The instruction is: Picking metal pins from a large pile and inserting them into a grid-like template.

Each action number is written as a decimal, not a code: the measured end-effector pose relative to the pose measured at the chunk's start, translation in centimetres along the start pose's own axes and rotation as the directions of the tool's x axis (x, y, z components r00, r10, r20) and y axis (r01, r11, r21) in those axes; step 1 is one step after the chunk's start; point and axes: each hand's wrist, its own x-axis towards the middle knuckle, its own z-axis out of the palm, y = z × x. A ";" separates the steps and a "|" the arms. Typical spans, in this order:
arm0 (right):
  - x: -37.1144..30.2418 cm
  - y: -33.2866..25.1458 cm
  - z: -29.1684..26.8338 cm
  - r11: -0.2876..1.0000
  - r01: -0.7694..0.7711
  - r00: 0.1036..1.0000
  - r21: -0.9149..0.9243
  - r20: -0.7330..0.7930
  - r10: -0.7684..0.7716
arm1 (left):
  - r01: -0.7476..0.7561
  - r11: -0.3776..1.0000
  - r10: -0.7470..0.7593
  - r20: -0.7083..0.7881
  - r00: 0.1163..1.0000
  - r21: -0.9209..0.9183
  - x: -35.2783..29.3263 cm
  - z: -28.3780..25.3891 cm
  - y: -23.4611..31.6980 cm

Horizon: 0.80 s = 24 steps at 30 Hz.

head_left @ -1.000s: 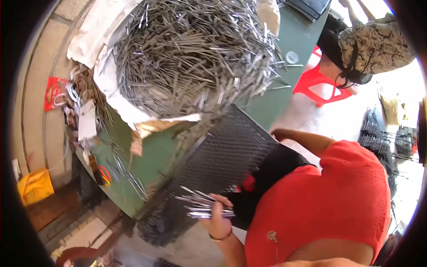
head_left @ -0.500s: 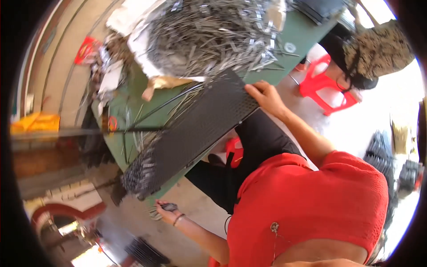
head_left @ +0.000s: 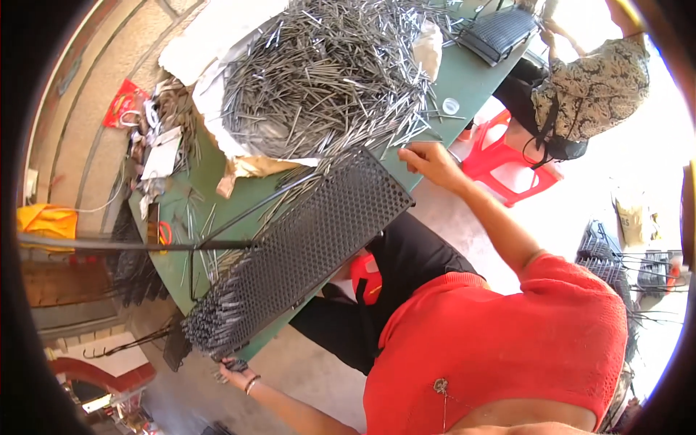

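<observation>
A long black perforated rack lies slantwise along the near edge of the green table. Dark rods stand packed in its lower left end; the holes elsewhere look bare. By that end, my left hand is closed around a small dark-grey bundle, too blurred to tell exactly. My right hand is just off the rack's far right corner, fingers curled together; whatever is between its fingertips is too small to make out. Beyond the rack, a big heap of thin grey metal rods spreads over white sheeting.
Beside the heap on the green table are a small clear cup and orange-handled scissors. A black metal bar crosses from the left. At upper right, a co-worker handles another rack near a red stool.
My right hand has come off the rack's corner, its fingers curling. My left hand has shifted down and left, close to the rod-filled end. The whole view has shifted slightly.
</observation>
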 end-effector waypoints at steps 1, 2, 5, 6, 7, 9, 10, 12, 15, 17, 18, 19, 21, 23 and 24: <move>1.3 -0.6 -1.1 1.000 0.029 0.997 -0.005 0.071 -0.029 | 0.012 1.000 -0.012 0.002 1.000 0.006 0.0 0.2 0.0; 2.9 -1.0 -1.7 0.994 0.062 0.982 -0.090 0.186 -0.044 | -0.001 1.000 0.002 -0.039 0.999 0.018 0.0 0.3 0.0; 6.4 -0.3 -0.7 0.947 0.266 0.890 -0.181 0.424 -0.169 | -0.075 0.993 0.083 -0.086 0.993 0.096 -0.3 0.5 0.1; 7.4 0.2 -0.4 0.885 0.430 0.799 -0.178 0.531 -0.281 | -0.058 0.991 0.075 -0.141 0.987 0.117 -1.3 1.8 0.1; 8.3 0.2 0.0 0.889 0.425 0.796 -0.170 0.538 -0.277 | -0.050 0.989 0.078 -0.203 0.976 0.140 -1.9 2.4 0.4; 9.8 0.2 0.3 0.828 0.533 0.734 -0.175 0.583 -0.349 | -0.035 0.982 0.068 -0.176 0.982 0.184 -1.6 1.3 0.7; 10.7 0.5 0.3 0.866 0.490 0.676 -0.099 0.671 -0.305 | -0.042 0.973 0.092 -0.214 0.973 0.227 -1.7 1.1 0.5; 11.0 0.8 1.1 0.797 0.600 0.659 -0.069 0.608 -0.444 | -0.048 0.961 0.126 -0.273 0.954 0.273 -1.2 -0.1 0.8; 12.3 0.5 2.5 0.618 0.786 0.528 -0.031 0.554 -0.644 | -0.025 0.952 0.103 -0.240 0.965 0.306 -0.4 -1.6 1.2; 13.1 -1.1 4.1 0.463 0.886 0.381 0.006 0.559 -0.737 | -0.031 0.943 0.115 -0.238 0.964 0.332 0.1 -2.9 1.5; 13.9 -1.8 4.2 0.405 0.914 0.326 -0.022 0.635 -0.700 | -0.041 0.937 0.125 -0.226 0.966 0.346 0.2 -2.8 1.5; 14.5 -2.0 4.6 0.410 0.912 0.326 -0.017 0.639 -0.697 | -0.051 0.932 0.136 -0.213 0.967 0.359 0.3 -2.9 1.4; 15.5 -2.2 5.4 0.250 0.968 0.170 0.021 0.679 -0.714 | -0.032 0.914 0.142 -0.244 0.959 0.404 -0.7 -1.4 1.5; 15.9 -1.3 6.6 0.181 0.983 0.151 -0.023 0.659 -0.737 | -0.015 0.896 0.151 -0.271 0.951 0.444 0.0 -2.9 1.5; 16.1 -1.5 7.9 0.175 0.984 0.151 -0.025 0.637 -0.756 | -0.018 0.903 0.136 -0.249 0.959 0.428 0.6 -6.4 3.3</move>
